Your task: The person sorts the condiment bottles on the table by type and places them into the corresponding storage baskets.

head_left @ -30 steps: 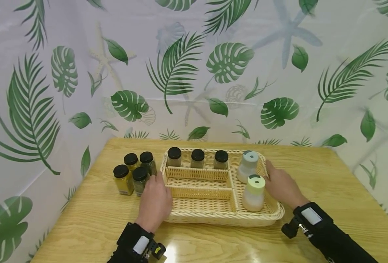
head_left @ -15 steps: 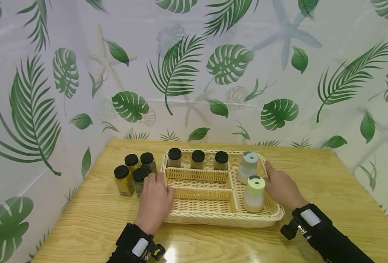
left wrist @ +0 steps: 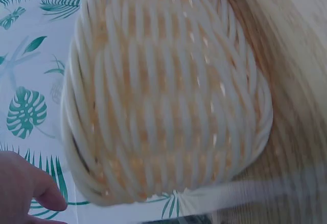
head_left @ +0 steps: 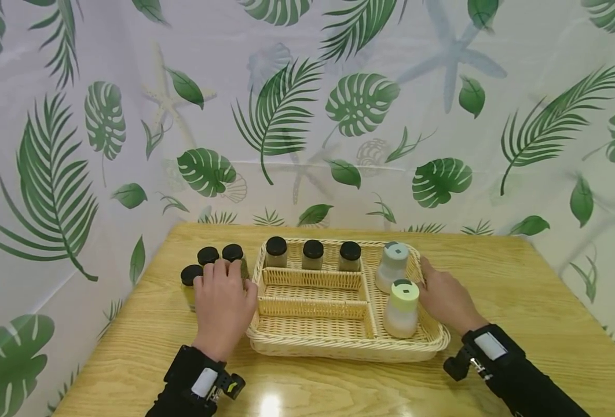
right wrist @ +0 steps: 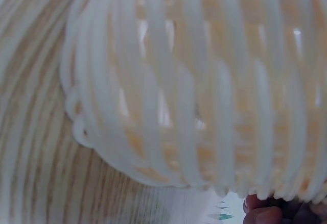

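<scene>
Left hand laid over the cluster of black-capped jars on the desk, just left of the wicker basket. Fingers spread and only lightly bent across the jar tops, covering the near right jar; whether that jar is actually gripped cannot be told. Three caps visible around the fingers: two behind, one at the left with yellow contents below.

Right hand resting against the right outer wall of the basket, fingers extended along the rim, nothing pinched.

Inside the basket: three black-capped jars upright in a row in the far compartment, two narrow compartments in front of them, a larger one nearest. In the right compartment, two pale shaker bottles, upright, one behind the other, near one with a greenish lid.

Left wrist view: blurred basket weave, a thumb at the lower left corner. Right wrist view: basket wall very close, fingertips at the bottom edge touching it.

Leaf-printed sheet behind and beside the desk.
</scene>
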Action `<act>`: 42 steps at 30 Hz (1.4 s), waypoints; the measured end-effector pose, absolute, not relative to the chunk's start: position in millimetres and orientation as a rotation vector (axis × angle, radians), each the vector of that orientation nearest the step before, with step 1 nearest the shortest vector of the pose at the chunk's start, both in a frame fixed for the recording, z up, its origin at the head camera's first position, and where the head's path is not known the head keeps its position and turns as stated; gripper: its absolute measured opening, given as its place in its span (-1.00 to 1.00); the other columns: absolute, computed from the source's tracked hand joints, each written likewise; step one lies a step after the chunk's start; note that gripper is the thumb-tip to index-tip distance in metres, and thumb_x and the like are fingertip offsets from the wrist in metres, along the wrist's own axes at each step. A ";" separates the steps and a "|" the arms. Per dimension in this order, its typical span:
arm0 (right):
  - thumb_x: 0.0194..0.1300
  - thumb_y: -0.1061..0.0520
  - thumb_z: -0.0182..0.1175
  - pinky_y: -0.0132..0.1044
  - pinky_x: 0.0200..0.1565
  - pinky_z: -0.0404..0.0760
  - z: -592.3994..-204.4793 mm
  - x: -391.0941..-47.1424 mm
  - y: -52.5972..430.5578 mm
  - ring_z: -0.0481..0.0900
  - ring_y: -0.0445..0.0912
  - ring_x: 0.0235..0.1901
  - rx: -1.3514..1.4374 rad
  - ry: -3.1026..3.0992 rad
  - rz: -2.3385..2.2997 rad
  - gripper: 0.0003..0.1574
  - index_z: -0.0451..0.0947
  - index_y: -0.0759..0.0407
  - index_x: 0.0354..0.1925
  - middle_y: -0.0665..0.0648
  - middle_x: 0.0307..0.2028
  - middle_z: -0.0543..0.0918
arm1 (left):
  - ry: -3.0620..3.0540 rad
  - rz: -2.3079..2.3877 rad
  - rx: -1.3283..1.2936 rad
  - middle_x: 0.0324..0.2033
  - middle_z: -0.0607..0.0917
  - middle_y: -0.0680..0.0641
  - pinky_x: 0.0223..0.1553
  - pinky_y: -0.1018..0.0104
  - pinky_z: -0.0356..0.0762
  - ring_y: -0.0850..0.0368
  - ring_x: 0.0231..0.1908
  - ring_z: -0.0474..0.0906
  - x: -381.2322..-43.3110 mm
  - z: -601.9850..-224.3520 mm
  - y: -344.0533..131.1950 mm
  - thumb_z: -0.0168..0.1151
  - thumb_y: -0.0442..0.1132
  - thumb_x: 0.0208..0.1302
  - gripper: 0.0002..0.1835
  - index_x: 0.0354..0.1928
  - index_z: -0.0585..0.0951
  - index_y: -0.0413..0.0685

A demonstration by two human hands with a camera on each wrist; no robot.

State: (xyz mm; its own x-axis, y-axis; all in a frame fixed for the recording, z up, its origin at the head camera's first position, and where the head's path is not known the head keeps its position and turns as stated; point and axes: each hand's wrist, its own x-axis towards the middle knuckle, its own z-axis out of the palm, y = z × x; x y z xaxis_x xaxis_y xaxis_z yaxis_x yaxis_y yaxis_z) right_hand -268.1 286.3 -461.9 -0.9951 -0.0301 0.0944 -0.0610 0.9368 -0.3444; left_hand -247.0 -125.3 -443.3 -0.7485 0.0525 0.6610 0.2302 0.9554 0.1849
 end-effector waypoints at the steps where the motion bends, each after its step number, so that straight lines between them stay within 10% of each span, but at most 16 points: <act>1: 0.51 0.14 0.01 -0.25 -0.53 0.34 -462.1 -268.4 286.3 0.48 -0.08 -0.55 0.072 -3.003 0.539 -0.17 -0.06 0.52 0.51 0.18 -0.47 0.62 | -2.424 -0.323 -0.177 -0.13 0.62 -0.29 -0.19 -0.07 0.41 -0.26 -0.10 0.48 -248.2 -443.6 -127.7 0.23 -0.22 0.25 -0.63 0.03 0.66 -0.29; 42: 0.51 0.14 -0.01 -0.25 -0.60 0.23 -465.1 -265.7 285.5 0.35 -0.11 -0.66 0.062 -2.970 0.598 -0.17 -0.06 0.47 0.53 0.08 -0.61 0.43 | -2.492 -0.364 -0.279 -0.33 0.59 -0.37 -0.24 -0.03 0.61 -0.29 -0.27 0.51 -259.2 -429.5 -155.4 0.33 -0.38 0.11 -0.79 -0.33 0.62 -0.48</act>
